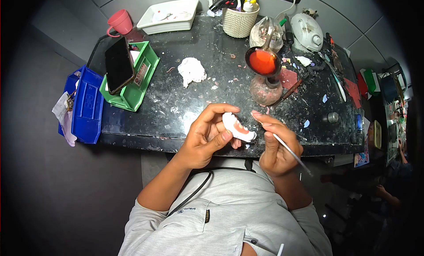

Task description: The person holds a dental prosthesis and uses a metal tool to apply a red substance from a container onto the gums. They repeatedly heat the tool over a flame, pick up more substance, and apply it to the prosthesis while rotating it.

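My left hand [206, 134] grips a white plaster dental cast [232, 123] by its edge, above the table's front edge. Pink wax [241, 128] covers part of the cast's curve. In my right hand [281, 147] a slim metal wax tool [292, 152] is pinched between thumb and fingers. Its rear end points down toward my body, while its working tip is hard to make out near the fingers. A small gap separates the right fingertips from the cast. Beyond that hand, a ladle of red liquid wax [263, 61] rests above a round spirit burner [266, 90].
At the left stand a green bin [142, 81] with a phone [119, 66] leaning on it and a blue bin [88, 106]. Crumpled white tissue [191, 71] lies mid-table. Behind are a white tray [170, 17], pink mug [120, 22] and woven basket [239, 24]. A knife [339, 85] lies right.
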A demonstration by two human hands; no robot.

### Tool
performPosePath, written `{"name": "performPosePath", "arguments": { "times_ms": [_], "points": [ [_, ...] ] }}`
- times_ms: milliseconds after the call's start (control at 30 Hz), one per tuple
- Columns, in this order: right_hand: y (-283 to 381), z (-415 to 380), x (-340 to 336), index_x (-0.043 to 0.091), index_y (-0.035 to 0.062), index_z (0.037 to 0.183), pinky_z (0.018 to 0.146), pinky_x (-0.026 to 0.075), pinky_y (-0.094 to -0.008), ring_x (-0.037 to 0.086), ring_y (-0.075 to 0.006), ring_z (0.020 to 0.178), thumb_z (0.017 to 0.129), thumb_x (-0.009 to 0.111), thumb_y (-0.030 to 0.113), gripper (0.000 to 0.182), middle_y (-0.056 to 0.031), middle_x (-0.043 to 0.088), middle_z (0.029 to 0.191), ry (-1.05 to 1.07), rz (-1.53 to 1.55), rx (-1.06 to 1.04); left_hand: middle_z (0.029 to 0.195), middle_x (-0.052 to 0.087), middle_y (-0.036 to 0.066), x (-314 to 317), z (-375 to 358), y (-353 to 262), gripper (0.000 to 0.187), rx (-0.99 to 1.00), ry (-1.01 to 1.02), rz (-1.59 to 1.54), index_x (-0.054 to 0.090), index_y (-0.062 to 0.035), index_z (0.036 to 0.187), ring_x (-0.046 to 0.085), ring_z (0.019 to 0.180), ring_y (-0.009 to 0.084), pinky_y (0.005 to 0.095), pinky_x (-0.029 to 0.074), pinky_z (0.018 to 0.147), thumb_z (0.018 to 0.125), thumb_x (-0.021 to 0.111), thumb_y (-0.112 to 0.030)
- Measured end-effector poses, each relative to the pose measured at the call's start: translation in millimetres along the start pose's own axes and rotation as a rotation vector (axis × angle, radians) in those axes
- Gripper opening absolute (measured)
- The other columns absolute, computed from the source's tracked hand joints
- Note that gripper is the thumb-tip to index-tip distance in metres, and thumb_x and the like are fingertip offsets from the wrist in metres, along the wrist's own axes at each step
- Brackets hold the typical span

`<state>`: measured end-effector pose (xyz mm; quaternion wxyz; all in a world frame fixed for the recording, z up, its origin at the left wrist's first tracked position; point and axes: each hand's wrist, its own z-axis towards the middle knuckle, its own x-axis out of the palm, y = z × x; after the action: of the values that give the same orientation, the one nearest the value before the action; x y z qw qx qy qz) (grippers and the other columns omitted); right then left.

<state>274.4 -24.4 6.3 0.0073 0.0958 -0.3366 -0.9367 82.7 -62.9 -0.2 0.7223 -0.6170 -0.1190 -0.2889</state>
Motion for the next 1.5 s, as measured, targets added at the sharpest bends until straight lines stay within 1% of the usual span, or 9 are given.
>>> {"name": "performPosePath", "arguments": {
  "times_ms": [167, 333, 467, 600, 667, 1067, 1133, 1333, 1500],
  "points": [
    [0, 3, -3, 0.063, -0.0080, 0.108, 0.088, 0.061, -0.0395, 0.075, -0.0364, 0.101, 0.100, 0.060, 0.000, 0.011, -0.0300, 0.072, 0.108, 0.039, -0.050, 0.013, 0.117, 0.062, 0.015, 2, 1, 0, 0.038, -0.023, -0.019, 0.050, 0.043, 0.0002, 0.135, 0.067, 0.099, 0.0176, 0.0309, 0.056, 0.087, 0.102, 0.061, -0.007],
    [11, 8, 2, 0.070, -0.0053, 0.109, 0.097, 0.060, -0.0476, 0.073, -0.0359, 0.106, 0.091, 0.071, -0.003, 0.018, -0.0205, 0.072, 0.109, 0.154, -0.130, -0.117, 0.122, 0.056, 0.015, 1, 0, 12, 0.036, 0.193, -0.078, 0.211, 0.042, 0.0002, 0.126, 0.065, 0.106, 0.0169, 0.0320, 0.056, 0.091, 0.098, 0.063, 0.003],
    [9, 6, 6, 0.067, -0.0084, 0.108, 0.097, 0.059, -0.0523, 0.072, -0.0404, 0.106, 0.096, 0.066, 0.000, 0.015, -0.0236, 0.072, 0.106, 0.191, -0.182, -0.195, 0.119, 0.055, 0.014, -4, -3, 15, 0.034, 0.199, -0.079, 0.234, 0.043, 0.0001, 0.122, 0.063, 0.107, 0.0165, 0.0307, 0.056, 0.091, 0.096, 0.065, 0.006],
    [9, 6, 6, 0.068, -0.0078, 0.108, 0.097, 0.058, -0.0521, 0.072, -0.0399, 0.107, 0.096, 0.066, 0.000, 0.015, -0.0235, 0.072, 0.107, 0.212, -0.197, -0.195, 0.116, 0.056, 0.015, -3, -1, 17, 0.032, 0.230, -0.071, 0.185, 0.044, 0.0000, 0.119, 0.063, 0.105, 0.0159, 0.0293, 0.055, 0.092, 0.095, 0.065, 0.007],
    [8, 6, 6, 0.071, -0.0059, 0.107, 0.097, 0.059, -0.0485, 0.072, -0.0365, 0.108, 0.088, 0.072, -0.004, 0.019, -0.0199, 0.072, 0.109, 0.215, -0.218, -0.194, 0.116, 0.056, 0.015, -3, -1, 17, 0.032, 0.245, -0.066, 0.178, 0.044, 0.0000, 0.118, 0.063, 0.105, 0.0157, 0.0292, 0.055, 0.092, 0.095, 0.065, 0.007],
    [10, 4, 5, 0.068, -0.0078, 0.106, 0.094, 0.060, -0.0457, 0.072, -0.0374, 0.106, 0.093, 0.068, -0.003, 0.014, -0.0229, 0.071, 0.105, 0.124, -0.097, -0.039, 0.117, 0.057, 0.017, 2, -1, 13, 0.032, 0.283, -0.088, 0.208, 0.045, -0.0008, 0.113, 0.064, 0.109, 0.0183, 0.0318, 0.055, 0.097, 0.093, 0.067, 0.009],
    [9, 5, 4, 0.068, -0.0079, 0.106, 0.093, 0.060, -0.0453, 0.072, -0.0374, 0.106, 0.093, 0.068, -0.003, 0.014, -0.0229, 0.071, 0.105, 0.131, -0.078, -0.046, 0.124, 0.056, 0.022, 5, -1, 11, 0.032, 0.300, -0.121, 0.421, 0.044, -0.0012, 0.111, 0.065, 0.117, 0.0225, 0.0335, 0.055, 0.101, 0.092, 0.067, 0.011],
    [6, 7, 3, 0.069, -0.0072, 0.104, 0.093, 0.060, -0.0451, 0.072, -0.0377, 0.106, 0.092, 0.070, -0.002, 0.013, -0.0211, 0.072, 0.103, 0.150, -0.041, -0.066, 0.145, 0.045, 0.035, 2, -2, 10, 0.032, 0.255, -0.044, 0.295, 0.042, -0.0019, 0.107, 0.062, 0.125, 0.0304, 0.0367, 0.055, 0.103, 0.092, 0.066, 0.013],
    [6, 7, 3, 0.070, -0.0064, 0.103, 0.093, 0.060, -0.0455, 0.072, -0.0374, 0.106, 0.091, 0.071, -0.002, 0.012, -0.0204, 0.072, 0.102, 0.134, -0.017, -0.060, 0.145, 0.045, 0.037, 2, -5, 11, 0.033, 0.215, -0.054, 0.232, 0.039, -0.0021, 0.108, 0.062, 0.124, 0.0308, 0.0375, 0.057, 0.101, 0.093, 0.065, 0.012]
  ]
}}
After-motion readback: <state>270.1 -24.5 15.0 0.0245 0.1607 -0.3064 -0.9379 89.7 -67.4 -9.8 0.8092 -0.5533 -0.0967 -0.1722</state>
